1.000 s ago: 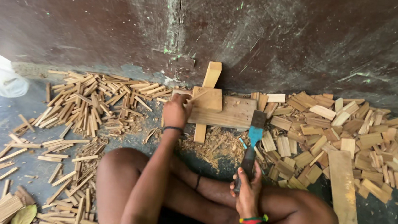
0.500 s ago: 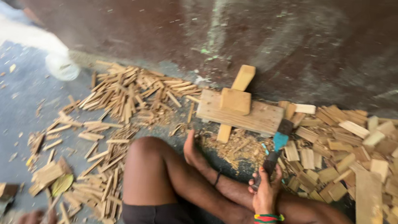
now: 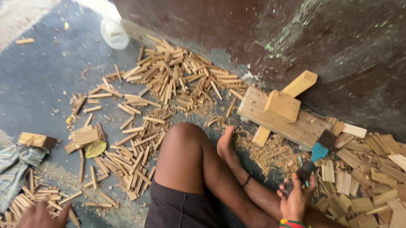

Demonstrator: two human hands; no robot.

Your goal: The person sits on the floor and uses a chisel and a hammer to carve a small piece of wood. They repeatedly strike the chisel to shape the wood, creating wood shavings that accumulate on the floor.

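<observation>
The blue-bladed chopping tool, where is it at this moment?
In the head view, right of centre: the right hand grips the chopping tool, its blade beside the wooden block.

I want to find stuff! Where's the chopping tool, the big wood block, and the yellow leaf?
chopping tool (image 3: pixel 318 151): head view, on its blue blade near the block.
wood block (image 3: pixel 281 120): head view, on the flat top plank.
yellow leaf (image 3: pixel 94 149): head view, on the middle of the leaf among the sticks.
</observation>
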